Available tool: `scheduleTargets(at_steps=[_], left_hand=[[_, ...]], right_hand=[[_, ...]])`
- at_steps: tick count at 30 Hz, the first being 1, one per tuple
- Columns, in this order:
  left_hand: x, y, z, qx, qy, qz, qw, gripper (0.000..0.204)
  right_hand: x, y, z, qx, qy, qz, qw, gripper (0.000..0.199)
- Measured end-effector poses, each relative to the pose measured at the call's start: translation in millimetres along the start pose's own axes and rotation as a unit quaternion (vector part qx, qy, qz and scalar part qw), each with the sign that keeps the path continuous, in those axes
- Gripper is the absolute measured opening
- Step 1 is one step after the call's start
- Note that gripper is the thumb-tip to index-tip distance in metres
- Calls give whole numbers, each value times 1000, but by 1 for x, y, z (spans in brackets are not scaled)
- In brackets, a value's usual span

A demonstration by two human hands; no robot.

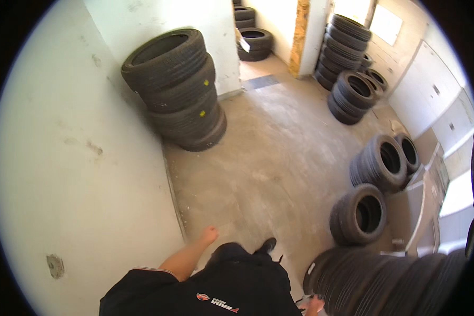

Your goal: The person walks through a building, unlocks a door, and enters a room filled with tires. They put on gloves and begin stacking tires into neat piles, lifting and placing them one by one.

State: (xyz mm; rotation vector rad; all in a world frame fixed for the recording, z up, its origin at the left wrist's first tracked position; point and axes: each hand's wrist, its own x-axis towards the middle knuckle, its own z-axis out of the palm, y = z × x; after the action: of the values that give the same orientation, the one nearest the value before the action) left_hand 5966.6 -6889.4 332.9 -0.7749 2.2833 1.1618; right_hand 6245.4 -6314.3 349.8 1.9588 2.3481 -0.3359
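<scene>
My left hand (211, 234) hangs out ahead of my black shirt, close to the foot of the left wall. Nothing shows in it, and its fingers are too small and blurred to make out. Low in the view, my right hand (314, 304) is beside the near end of a long row of black tires (374, 282). Whether it touches them I cannot tell, as its fingers are smeared. A dark shoe (269, 245) of mine shows on the floor between the hands.
A tall tire stack (176, 92) leans near the left wall. More tires stand upright (358, 214) on the right, with further stacks (347, 50) at the back right. A doorway (260, 79) opens at the back, with tires (255, 43) beyond it. Concrete floor (258, 158) lies between.
</scene>
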Motion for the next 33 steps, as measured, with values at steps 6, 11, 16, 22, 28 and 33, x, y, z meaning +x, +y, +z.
scheduleTargets(at_steps=[6, 11, 16, 22, 28, 33], left_hand=[[53, -77, -36, 492, -170, -1, 854, 41], [134, -11, -14, 213, -45, -235, 947, 36], [338, 219, 10, 174, 75, -65, 980, 31], [553, 617, -41, -65, 11, 145, 987, 39], [687, 807, -85, -145, 20, 178, 973, 33], [739, 764, -82, -133, 89, -119, 980, 27]], right_hand=[[156, -388, -53, 249, -119, -268, 923, 46], [216, -627, -69, 198, -107, -326, 918, 38], [247, -739, -54, 117, -41, -279, 952, 39], [306, -831, -19, 55, -104, -188, 975, 48], [393, -1055, 28, -8, -128, -50, 990, 56], [427, -1371, 35, 52, -170, -225, 958, 47]])
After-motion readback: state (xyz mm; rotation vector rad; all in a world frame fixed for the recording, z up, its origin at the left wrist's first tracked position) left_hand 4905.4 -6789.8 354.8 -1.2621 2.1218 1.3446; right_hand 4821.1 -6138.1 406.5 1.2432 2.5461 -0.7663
